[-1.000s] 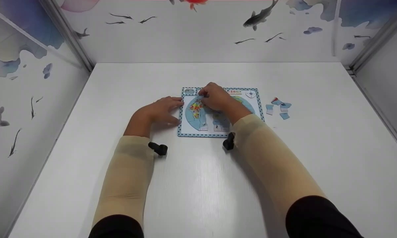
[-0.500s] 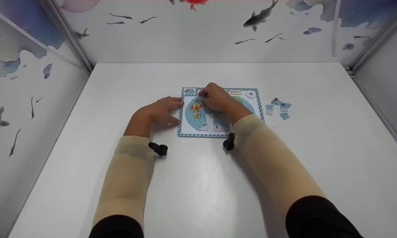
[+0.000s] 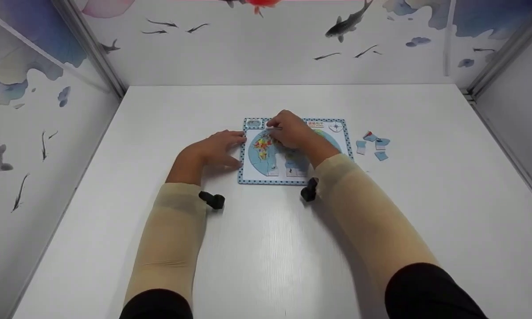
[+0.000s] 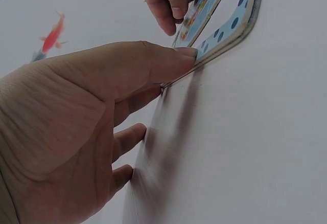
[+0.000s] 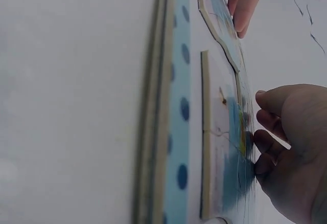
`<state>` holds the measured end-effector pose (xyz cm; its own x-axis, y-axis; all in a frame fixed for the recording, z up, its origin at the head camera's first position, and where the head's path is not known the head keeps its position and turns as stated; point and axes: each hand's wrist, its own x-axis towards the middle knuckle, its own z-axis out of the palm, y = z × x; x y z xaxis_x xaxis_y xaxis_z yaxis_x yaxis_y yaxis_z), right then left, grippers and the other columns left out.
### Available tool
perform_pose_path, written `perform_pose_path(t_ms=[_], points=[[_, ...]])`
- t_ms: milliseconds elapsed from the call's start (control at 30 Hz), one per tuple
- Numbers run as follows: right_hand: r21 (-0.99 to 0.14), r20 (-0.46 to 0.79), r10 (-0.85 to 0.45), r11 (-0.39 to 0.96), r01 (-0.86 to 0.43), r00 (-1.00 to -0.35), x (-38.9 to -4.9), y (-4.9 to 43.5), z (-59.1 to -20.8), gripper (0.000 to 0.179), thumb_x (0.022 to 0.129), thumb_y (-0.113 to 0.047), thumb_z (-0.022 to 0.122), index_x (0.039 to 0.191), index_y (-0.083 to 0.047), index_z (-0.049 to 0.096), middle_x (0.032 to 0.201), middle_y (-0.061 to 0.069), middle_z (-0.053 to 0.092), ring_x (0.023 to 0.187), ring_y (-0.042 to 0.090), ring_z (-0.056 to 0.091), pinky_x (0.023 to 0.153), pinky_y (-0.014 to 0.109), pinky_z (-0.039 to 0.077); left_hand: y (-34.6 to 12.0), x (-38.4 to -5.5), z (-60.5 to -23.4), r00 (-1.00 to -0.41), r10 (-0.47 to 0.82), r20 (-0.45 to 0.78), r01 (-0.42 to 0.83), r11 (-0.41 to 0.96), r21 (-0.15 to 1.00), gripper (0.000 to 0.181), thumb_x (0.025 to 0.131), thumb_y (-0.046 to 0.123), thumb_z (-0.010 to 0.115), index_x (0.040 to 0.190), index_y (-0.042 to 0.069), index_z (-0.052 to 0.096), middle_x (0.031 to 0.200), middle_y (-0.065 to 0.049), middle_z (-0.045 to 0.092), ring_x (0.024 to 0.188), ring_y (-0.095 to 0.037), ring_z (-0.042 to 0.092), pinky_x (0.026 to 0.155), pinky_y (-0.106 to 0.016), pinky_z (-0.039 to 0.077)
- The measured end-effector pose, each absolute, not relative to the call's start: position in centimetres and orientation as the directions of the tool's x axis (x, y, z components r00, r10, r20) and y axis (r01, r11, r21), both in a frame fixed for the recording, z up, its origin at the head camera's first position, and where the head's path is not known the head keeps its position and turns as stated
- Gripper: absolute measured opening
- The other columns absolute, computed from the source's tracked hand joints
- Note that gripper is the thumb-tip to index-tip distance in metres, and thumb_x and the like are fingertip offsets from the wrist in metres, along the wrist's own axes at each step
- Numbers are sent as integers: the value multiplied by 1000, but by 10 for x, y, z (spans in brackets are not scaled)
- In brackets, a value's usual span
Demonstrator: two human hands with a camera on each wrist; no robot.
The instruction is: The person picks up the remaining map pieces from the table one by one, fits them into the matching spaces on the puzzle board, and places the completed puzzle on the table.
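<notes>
A flat world-map jigsaw board (image 3: 274,180) with a blue dotted border lies on the white table. My left hand (image 3: 212,148) rests at its left edge, fingers spread. In the left wrist view, the thumb (image 4: 168,63) touches the dotted border and the other fingertips reach down to the table. Over the upper middle of the map, my right hand (image 3: 291,130) pinches a small jigsaw piece (image 3: 275,128), mostly hidden by the fingers. The right wrist view shows the curled right fingers (image 5: 268,142) down at the map's surface. Assembled pieces (image 3: 262,148) cover the left part of the map.
Several loose blue jigsaw pieces (image 3: 381,156) lie right of the board, one with a red patch. White panels (image 3: 266,57) printed with fish enclose the table at the back and sides. A black wrist camera (image 3: 308,190) sits near the board's front edge.
The right hand's fingers shift very slightly at the same spot, and its forearm moves a touch to the right. The left hand, board and loose pieces stay in place.
</notes>
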<state>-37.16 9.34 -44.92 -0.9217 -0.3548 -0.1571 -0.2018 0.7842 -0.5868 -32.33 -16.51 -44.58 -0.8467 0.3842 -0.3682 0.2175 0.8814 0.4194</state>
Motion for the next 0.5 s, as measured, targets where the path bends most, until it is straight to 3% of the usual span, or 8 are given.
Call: perform_pose_path(t_ms=[233,500], points=[[-626,-167,-312,766,-144,-935,-364,108,-431,42,107,-38,64,146,-21,66,142,2,58,120,24,56,108,41,56,-164,-323,-445,-849,372,-376,199,884,424,87,92,38,80,168,34,37,181,12,20,171,-25,8,137,-59,15],[-599,-80,-325,771,-215,-942,-342,140,-402,42,109,-38,61,147,-21,65,140,3,61,117,25,54,101,40,55,-166,-325,-448,-846,390,-364,227,880,417,87,92,38,79,168,33,37,181,11,20,171,-25,6,137,-60,13]])
